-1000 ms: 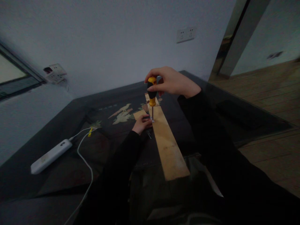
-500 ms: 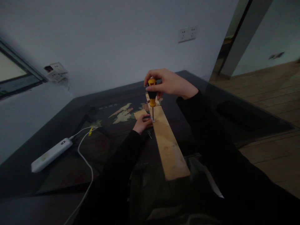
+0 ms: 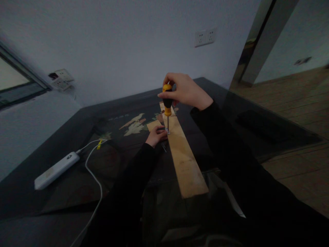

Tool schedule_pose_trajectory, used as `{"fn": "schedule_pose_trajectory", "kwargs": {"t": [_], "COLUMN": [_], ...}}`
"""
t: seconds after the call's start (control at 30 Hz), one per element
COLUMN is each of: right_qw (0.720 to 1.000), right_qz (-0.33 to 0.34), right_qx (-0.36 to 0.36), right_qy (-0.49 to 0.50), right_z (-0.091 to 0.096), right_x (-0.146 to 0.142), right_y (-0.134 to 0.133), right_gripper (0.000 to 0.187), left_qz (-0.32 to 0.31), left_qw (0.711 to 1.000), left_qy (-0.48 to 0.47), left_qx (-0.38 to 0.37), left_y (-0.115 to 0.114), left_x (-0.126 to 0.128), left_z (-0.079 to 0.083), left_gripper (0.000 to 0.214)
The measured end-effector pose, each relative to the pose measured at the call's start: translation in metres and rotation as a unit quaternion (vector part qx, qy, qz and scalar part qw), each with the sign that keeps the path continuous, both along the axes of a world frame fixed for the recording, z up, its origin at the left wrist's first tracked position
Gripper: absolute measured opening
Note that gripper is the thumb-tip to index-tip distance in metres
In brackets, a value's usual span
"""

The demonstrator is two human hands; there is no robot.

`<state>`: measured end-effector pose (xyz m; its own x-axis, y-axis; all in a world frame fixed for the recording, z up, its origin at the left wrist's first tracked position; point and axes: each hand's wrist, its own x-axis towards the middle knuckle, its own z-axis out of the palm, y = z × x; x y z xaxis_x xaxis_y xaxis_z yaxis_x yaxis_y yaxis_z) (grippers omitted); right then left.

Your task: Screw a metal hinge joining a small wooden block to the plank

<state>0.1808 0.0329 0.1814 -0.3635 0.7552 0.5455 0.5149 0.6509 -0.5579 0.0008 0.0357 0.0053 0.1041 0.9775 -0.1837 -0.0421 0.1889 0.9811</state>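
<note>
My right hand (image 3: 189, 90) grips a yellow-and-black screwdriver (image 3: 167, 102) by its handle, the thumb stretched across the front. The screwdriver stands nearly upright, its tip down at a small metal piece (image 3: 168, 131) on the left edge of a long wooden board (image 3: 186, 159). Low beside that edge, my left hand (image 3: 156, 136) has its fingertips closed at the metal piece, partly hiding it. A smaller wooden piece (image 3: 153, 125) lies just beyond my left hand. Thin metal bits, perhaps screws (image 3: 163, 147), rest on the table near my left wrist.
The dark table (image 3: 123, 137) carries a bird-and-flower picture and meets the wall behind. A white power strip (image 3: 57, 170) with a pale cable (image 3: 96, 180) lies at the left. The board's near end juts past the table edge towards me. Wall sockets (image 3: 205, 37) sit at the back.
My right hand has shifted its fingers on the screwdriver handle and risen slightly, the thumb now straighter. The handle leans a touch further right. My left hand and the board have stayed put.
</note>
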Motion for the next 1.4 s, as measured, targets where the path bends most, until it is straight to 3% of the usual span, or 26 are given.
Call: {"fn": "schedule_pose_trajectory", "kwargs": {"t": [0.1,0.77,1.4], "right_qw": [1.000,1.000,0.999], "right_qz": [-0.026,0.020,-0.016], "right_qx": [0.017,0.012,0.039], "right_qy": [-0.006,-0.009,-0.018], "right_z": [-0.0004,0.0014,-0.0011], "right_x": [-0.0019,0.0016,0.0044], "right_y": [0.0003,-0.0019,0.0074], "right_gripper": [0.031,0.026,0.022], "left_qz": [0.000,0.003,0.003], "left_qw": [1.000,1.000,1.000], "left_qy": [-0.002,-0.006,-0.005], "left_qx": [0.005,0.012,0.013], "left_y": [-0.0011,0.0044,0.0057], "left_x": [0.0009,-0.0026,-0.0028], "left_z": [0.0000,-0.0051,-0.0075], "left_gripper": [0.036,0.038,0.036]}}
